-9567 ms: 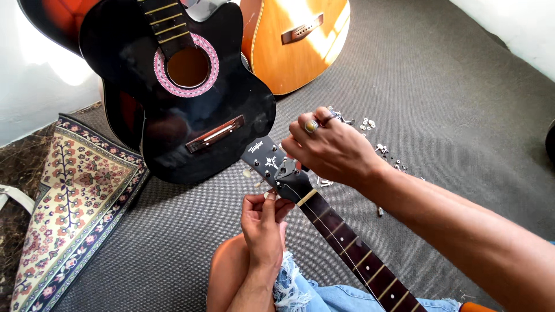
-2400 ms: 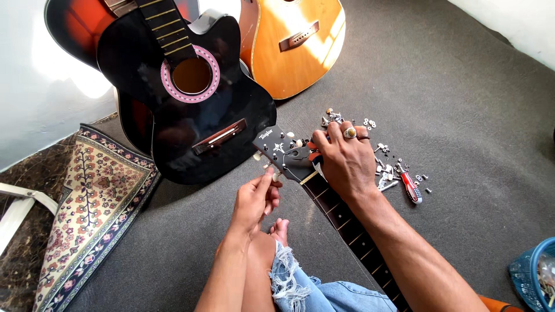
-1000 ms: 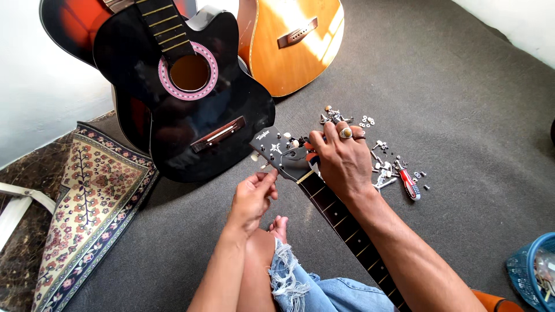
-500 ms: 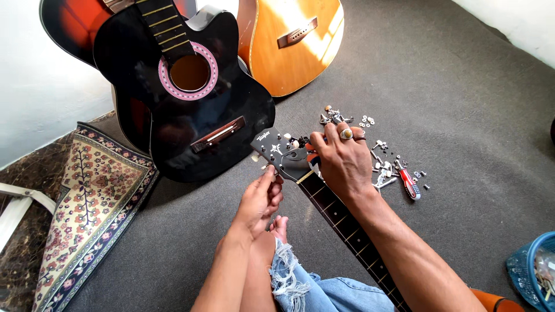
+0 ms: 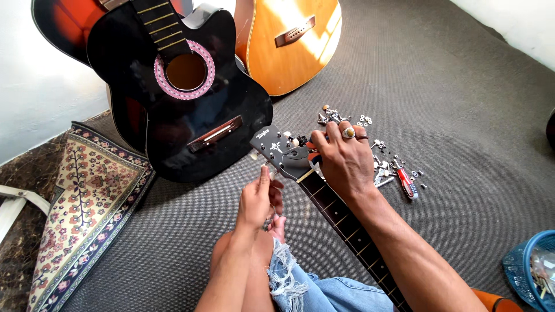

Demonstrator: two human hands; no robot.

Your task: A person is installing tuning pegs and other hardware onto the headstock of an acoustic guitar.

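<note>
The left hand pinches a small pale tuning peg on the side of the black guitar headstock — its grip is narrow, fingertips pressed together. The right hand, with rings on two fingers, lies over the other side of the headstock, its grip closed around it. Both arms reach forward over a bent knee in torn blue jeans. The dark guitar neck runs from the lap up and to the left, headstock pointing away. Little metal parts and a red screwdriver lie on the grey carpet floor — just beside the right hand. A blue plastic basket at the right edge holds small bits I cannot make out.
</note>
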